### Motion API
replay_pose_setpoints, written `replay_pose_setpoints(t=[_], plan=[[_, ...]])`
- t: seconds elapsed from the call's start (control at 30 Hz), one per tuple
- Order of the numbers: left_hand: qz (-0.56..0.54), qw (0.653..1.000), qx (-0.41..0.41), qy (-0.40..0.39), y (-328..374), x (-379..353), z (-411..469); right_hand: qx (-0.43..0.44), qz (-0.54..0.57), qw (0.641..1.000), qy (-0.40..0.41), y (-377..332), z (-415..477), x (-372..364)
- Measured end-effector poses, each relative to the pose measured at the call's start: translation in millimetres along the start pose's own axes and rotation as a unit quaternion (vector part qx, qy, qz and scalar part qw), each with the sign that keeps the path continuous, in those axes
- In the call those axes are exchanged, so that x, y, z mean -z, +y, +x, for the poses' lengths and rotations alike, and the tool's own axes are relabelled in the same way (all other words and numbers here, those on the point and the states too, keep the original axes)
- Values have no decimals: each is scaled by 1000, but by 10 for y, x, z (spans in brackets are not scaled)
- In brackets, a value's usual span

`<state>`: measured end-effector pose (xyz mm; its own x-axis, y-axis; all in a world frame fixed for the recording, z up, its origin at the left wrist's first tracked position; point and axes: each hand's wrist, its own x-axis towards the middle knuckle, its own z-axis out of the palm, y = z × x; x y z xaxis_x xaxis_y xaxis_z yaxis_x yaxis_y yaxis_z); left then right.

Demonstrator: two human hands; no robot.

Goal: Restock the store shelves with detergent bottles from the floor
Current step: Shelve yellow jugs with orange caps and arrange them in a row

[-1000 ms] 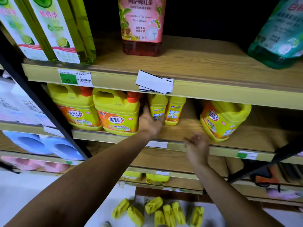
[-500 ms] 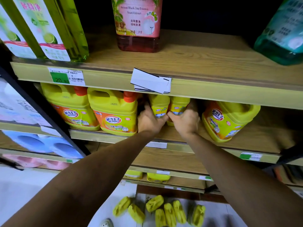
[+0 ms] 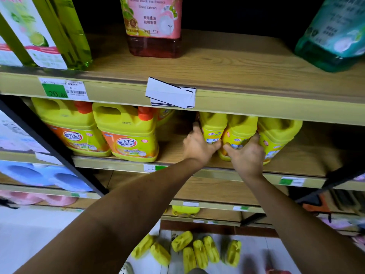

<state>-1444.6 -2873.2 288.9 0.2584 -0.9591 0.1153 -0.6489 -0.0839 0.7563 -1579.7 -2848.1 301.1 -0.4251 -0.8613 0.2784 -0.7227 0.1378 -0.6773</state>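
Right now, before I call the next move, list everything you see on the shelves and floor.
small yellow bottles: two, yellow, side by side on the middle shelf, between the hands
large jugs: three, yellow, middle shelf; two on the left with orange caps, one on the right
floor bottles: seven, yellow, lying on the floor below
green bottles: at least two, green, left of the top shelf
pink-labelled bottle: one, red-brown, top shelf centre
teal bottle: one, teal, top shelf right
price tag: one, green and white, top shelf edge
white cards: a few, white, top shelf edge
left hand: grips the left small bottle
right hand: grips the right small bottle
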Motion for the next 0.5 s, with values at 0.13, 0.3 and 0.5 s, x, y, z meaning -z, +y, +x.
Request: replay_pose_setpoints(t=[0.13,0.3,0.5], plan=[[-4,1000,9,-12,43,-22,-16,9,-17,1000,-2,26,3,30],[9,994,-30,-104,-34,260,-135,-27,48,998,9,83,-193,53],[-25,990,-142,-1,-459,1361,-372,60,170,982,-48,-252,-775,-261]])
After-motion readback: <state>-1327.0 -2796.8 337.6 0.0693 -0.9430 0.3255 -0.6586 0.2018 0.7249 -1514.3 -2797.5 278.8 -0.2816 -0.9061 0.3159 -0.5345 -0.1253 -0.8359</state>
